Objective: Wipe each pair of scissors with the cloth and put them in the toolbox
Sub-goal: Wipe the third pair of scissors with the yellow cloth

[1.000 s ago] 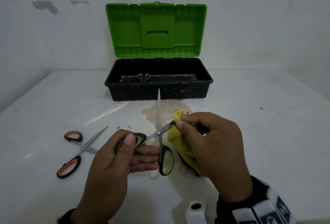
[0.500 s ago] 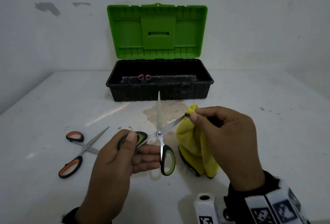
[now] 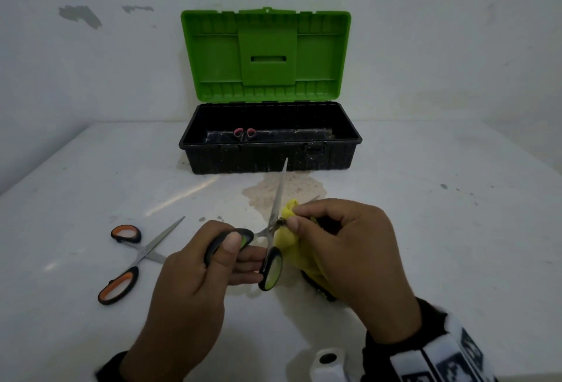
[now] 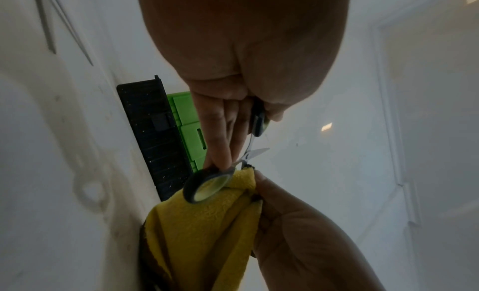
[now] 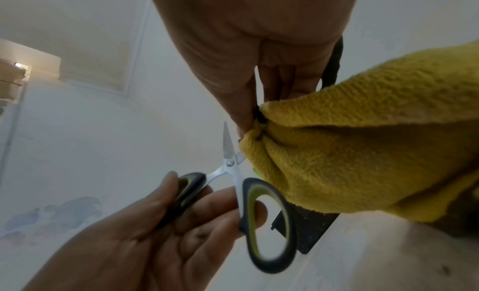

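My left hand point(image 3: 231, 247) grips one handle of the black-and-green scissors point(image 3: 270, 266), which are spread open with one blade point(image 3: 279, 193) pointing toward the toolbox. My right hand point(image 3: 307, 220) pinches the yellow cloth point(image 3: 292, 238) around the other blade close to the pivot. The same grip shows in the right wrist view, cloth point(image 5: 362, 152) against scissors point(image 5: 233, 172), and in the left wrist view, cloth point(image 4: 207, 223) under the handle point(image 4: 207, 184). The open toolbox point(image 3: 270, 153) with its green lid stands behind.
Orange-handled scissors point(image 3: 133, 260) lie open on the white table at the left. Red-handled scissors point(image 3: 244, 133) lie inside the toolbox. A brownish stain point(image 3: 286, 190) marks the table in front of the box. Walls close the table at back and left.
My right hand slid the cloth out along the blade toward its tip, then back down to the pivot. The left hand kept its grip on the handle.
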